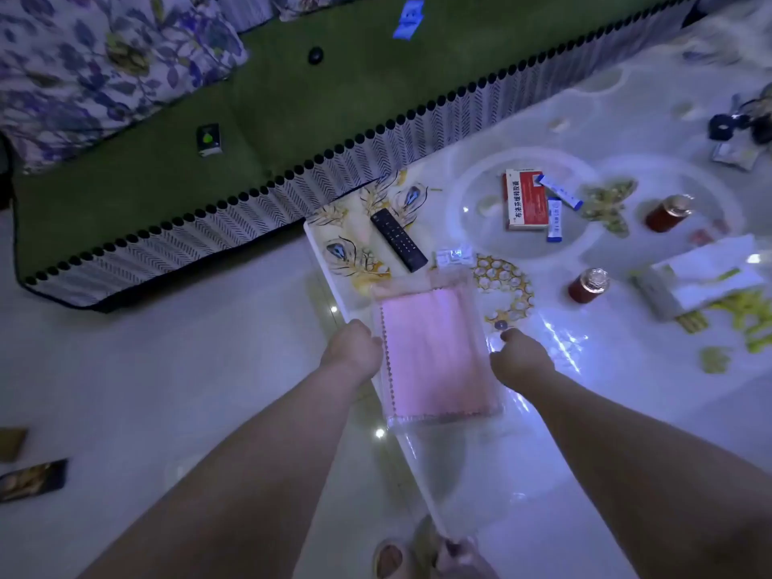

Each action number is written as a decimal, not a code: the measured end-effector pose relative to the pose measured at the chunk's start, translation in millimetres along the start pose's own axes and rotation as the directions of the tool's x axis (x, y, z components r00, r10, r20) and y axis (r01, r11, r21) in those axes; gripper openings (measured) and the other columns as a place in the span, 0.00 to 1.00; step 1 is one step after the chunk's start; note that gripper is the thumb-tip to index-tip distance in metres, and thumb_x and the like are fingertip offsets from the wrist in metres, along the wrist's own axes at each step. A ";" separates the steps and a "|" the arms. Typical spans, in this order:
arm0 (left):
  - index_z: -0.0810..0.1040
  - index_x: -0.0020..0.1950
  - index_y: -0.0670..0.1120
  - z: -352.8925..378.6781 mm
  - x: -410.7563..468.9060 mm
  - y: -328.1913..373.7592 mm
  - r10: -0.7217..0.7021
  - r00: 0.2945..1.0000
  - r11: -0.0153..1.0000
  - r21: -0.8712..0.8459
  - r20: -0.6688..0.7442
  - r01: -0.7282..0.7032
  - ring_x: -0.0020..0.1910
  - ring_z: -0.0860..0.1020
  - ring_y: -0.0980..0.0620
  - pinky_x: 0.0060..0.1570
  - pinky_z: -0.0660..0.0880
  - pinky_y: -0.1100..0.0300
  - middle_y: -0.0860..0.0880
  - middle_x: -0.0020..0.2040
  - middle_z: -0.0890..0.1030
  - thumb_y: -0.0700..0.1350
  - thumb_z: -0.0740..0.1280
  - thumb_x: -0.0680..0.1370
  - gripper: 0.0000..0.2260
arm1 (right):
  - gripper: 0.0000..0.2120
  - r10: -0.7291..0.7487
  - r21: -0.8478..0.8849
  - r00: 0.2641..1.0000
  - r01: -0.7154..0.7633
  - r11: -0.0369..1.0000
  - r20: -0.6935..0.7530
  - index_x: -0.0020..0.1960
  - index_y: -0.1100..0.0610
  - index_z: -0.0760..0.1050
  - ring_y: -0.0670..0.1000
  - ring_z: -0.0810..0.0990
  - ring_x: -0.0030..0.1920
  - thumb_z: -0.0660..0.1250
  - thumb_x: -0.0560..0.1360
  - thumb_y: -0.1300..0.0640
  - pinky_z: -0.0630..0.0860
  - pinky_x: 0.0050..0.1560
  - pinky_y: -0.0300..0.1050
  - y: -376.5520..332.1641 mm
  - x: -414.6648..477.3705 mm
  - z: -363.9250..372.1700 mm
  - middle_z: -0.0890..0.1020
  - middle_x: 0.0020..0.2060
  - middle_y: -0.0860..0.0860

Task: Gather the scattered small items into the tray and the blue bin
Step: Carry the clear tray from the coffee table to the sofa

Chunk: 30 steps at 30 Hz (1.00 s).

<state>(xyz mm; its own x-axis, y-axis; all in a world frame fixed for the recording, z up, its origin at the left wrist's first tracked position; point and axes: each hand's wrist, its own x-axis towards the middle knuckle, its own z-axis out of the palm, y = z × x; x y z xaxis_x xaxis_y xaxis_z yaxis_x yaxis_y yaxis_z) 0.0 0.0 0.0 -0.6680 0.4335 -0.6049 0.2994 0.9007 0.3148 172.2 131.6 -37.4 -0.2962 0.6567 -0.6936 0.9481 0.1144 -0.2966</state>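
A clear plastic pack of pink face masks (434,353) lies at the near corner of the patterned table. My left hand (353,348) grips its left edge and my right hand (520,355) grips its right edge. Further back on the table sits a round clear tray (468,227) that holds a red and white medicine box (525,199) and two blue and white sachets (559,192). No blue bin is in view.
A black remote (399,239) and a small clear packet (453,257) lie just beyond the mask pack. Two red-brown bottles (588,285) and a tissue box (702,277) stand to the right. The green sofa (250,110) carries a small box (208,140).
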 end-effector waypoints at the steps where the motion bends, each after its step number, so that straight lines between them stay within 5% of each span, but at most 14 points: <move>1: 0.75 0.59 0.42 2.9 2.8 2.3 -0.030 0.999 0.999 0.017 0.014 0.030 0.55 0.77 0.43 0.47 0.69 0.59 0.44 0.54 0.78 0.45 0.58 0.81 0.11 | 0.25 0.016 -0.022 1.000 -0.016 1.000 0.012 0.75 0.60 0.59 0.57 0.70 0.69 0.58 0.79 0.60 0.68 0.64 0.46 0.8 5.5 3.3 0.71 0.69 0.56; 5: 0.69 0.68 0.40 15.4 16.7 -2.4 -0.096 0.995 0.994 0.052 0.011 0.095 0.65 0.73 0.43 0.58 0.71 0.56 0.42 0.67 0.73 0.46 0.58 0.81 0.18 | 0.20 0.024 -0.046 0.999 -0.022 0.999 0.048 0.71 0.61 0.63 0.57 0.70 0.68 0.56 0.79 0.63 0.68 0.63 0.45 2.1 17.4 16.4 0.71 0.68 0.57; 9: 0.68 0.68 0.40 23.2 22.6 -6.0 -0.114 0.993 0.992 0.063 0.036 0.112 0.65 0.73 0.42 0.59 0.70 0.56 0.42 0.67 0.73 0.46 0.58 0.81 0.18 | 0.19 0.040 -0.077 0.998 -0.036 0.996 0.053 0.70 0.60 0.64 0.57 0.71 0.67 0.56 0.79 0.62 0.70 0.62 0.47 6.2 23.2 24.1 0.73 0.66 0.57; 14: 0.69 0.67 0.41 23.6 23.6 -4.6 -0.114 0.993 0.992 0.059 0.041 0.111 0.63 0.74 0.42 0.57 0.71 0.55 0.42 0.66 0.74 0.46 0.59 0.81 0.17 | 0.14 0.055 -0.117 0.997 -0.049 0.992 0.046 0.62 0.58 0.71 0.56 0.76 0.59 0.59 0.77 0.61 0.69 0.49 0.43 7.7 27.2 27.8 0.77 0.58 0.54; 20: 0.68 0.67 0.41 18.2 15.5 -9.5 -0.141 0.990 0.987 0.084 0.032 0.138 0.62 0.74 0.42 0.55 0.72 0.55 0.42 0.65 0.74 0.45 0.58 0.80 0.16 | 0.12 0.033 -0.097 0.999 -0.030 0.995 0.030 0.54 0.57 0.74 0.56 0.74 0.49 0.57 0.74 0.63 0.69 0.48 0.42 0.2 18.2 25.0 0.79 0.54 0.54; 25: 0.69 0.67 0.41 1.8 -0.1 -12.9 -0.167 0.986 0.981 0.104 0.023 0.163 0.61 0.74 0.41 0.56 0.72 0.54 0.42 0.64 0.75 0.44 0.58 0.79 0.17 | 0.17 0.020 -0.085 1.000 -0.018 0.996 0.022 0.60 0.56 0.75 0.57 0.77 0.55 0.58 0.73 0.64 0.70 0.49 0.43 -7.5 1.8 13.6 0.78 0.56 0.54; 30: 0.71 0.64 0.42 -24.4 -15.8 -12.2 -0.131 0.991 0.983 0.136 0.021 0.127 0.60 0.75 0.42 0.48 0.69 0.58 0.43 0.63 0.76 0.42 0.59 0.79 0.14 | 0.15 -0.025 -0.036 1.000 0.025 0.999 0.009 0.56 0.59 0.78 0.57 0.77 0.48 0.58 0.73 0.64 0.72 0.48 0.44 -22.4 -18.6 4.0 0.81 0.53 0.56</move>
<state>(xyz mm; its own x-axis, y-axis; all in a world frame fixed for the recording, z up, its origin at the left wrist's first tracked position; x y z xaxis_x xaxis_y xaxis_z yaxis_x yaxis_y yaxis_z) -9.7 -18.6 23.6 -0.6871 0.3125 -0.6559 0.3020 0.9439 0.1333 156.0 113.9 -20.4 -0.3207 0.6470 -0.6918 0.9439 0.1577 -0.2901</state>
